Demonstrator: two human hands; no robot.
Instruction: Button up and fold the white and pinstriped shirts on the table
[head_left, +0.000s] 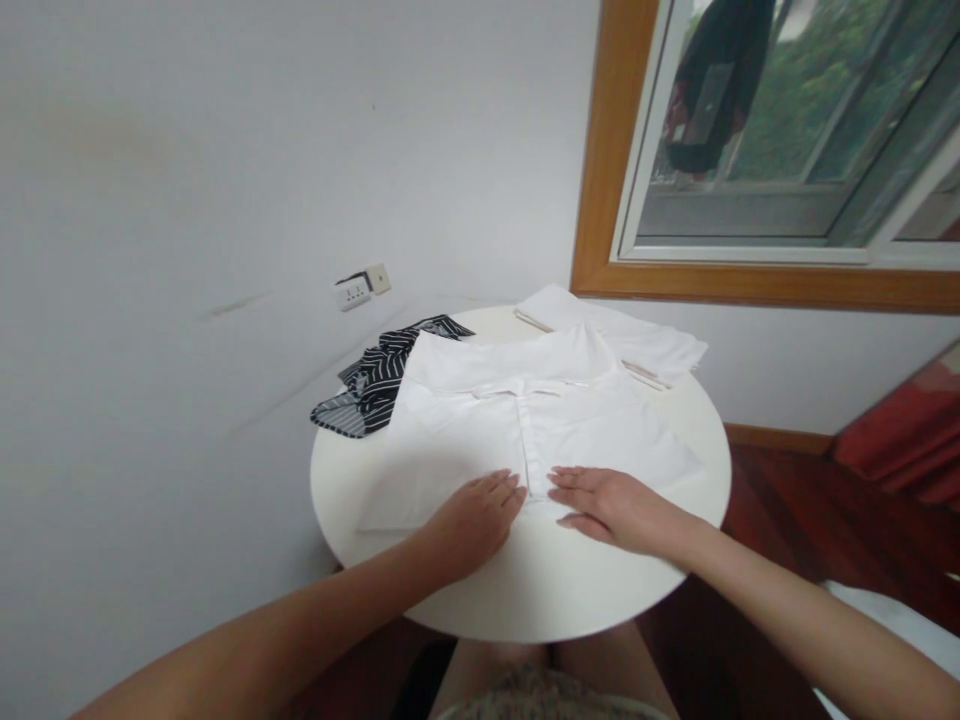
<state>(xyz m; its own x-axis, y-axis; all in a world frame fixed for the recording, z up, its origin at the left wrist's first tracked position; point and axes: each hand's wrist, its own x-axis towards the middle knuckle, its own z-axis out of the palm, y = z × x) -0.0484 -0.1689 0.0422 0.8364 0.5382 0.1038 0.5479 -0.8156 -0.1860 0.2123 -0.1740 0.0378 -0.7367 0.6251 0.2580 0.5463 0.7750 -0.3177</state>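
A white shirt (480, 420) lies spread on a round white table (697, 430), collar away from me, button placket running down its middle. My left hand (476, 520) rests flat on the shirt's near edge, just left of the placket, fingers stretched out. My right hand (604, 500) lies flat on the near edge just right of the placket, fingers together and extended. The two hands are a few centimetres apart. Neither holds anything.
A black-and-white striped garment (375, 385) lies crumpled at the table's back left. Another white garment (622, 335) lies at the back right. A wall socket (360, 288) sits on the wall behind. A wood-framed window (600, 200) is at right, with something red (911, 430) below it.
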